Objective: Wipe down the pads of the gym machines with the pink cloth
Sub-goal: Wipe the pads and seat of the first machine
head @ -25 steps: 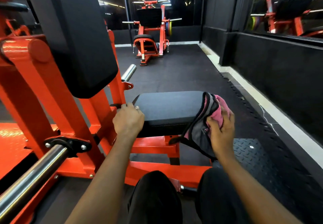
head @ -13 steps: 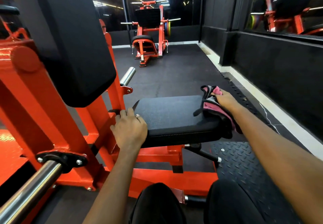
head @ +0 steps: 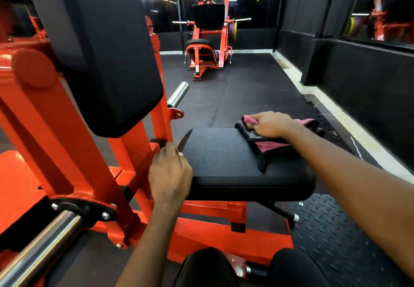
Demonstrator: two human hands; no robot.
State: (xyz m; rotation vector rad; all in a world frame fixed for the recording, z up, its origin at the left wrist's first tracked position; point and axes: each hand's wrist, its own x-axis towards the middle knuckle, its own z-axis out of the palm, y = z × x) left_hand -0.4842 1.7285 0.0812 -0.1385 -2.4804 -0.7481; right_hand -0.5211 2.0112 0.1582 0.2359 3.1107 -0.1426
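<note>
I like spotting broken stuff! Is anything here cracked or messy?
Only a thin white crack-like line on the dark floor by the right wall. The seat pad looks whole, with the pink cloth under the right hand.
</note>
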